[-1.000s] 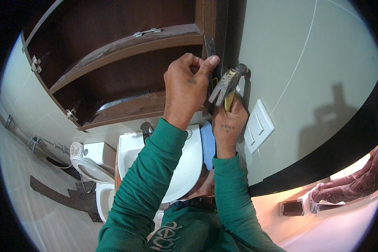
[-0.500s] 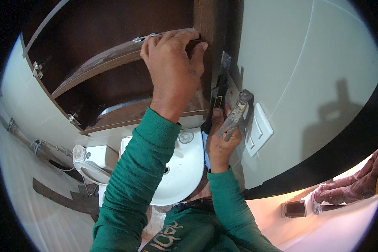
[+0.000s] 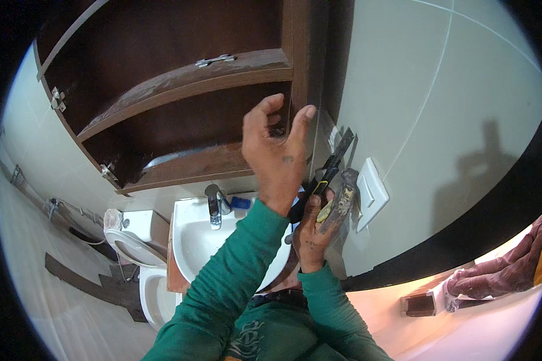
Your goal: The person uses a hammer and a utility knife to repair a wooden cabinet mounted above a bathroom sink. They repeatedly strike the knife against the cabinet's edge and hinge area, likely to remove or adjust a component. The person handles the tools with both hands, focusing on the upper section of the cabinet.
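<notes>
My left hand (image 3: 275,159) is raised in front of the open brown cabinet (image 3: 193,80), its thumb and fingers apart and holding nothing. Lower and to the right, my right hand (image 3: 314,231) grips a black utility knife (image 3: 320,185) with a yellow-edged slider, its blade end pointing up along the tiled wall. Bunched in the same hand is a dusty grey tool (image 3: 341,203) with worn yellow patches; its exact kind is unclear. A small metal fitting (image 3: 215,60) lies on the cabinet's dusty shelf.
Below the cabinet is a white washbasin (image 3: 190,253) with a chrome tap (image 3: 214,204) and a blue object (image 3: 241,203). A toilet (image 3: 153,295) stands left. Metal hinges (image 3: 58,99) stick out from the cabinet's left edge. A white wall switch (image 3: 372,195) sits beside my right hand.
My left hand has come off the cabinet shelf, moving down and right toward my right hand. The right hand has lowered slightly with its tools, which now tilt more to the right.
</notes>
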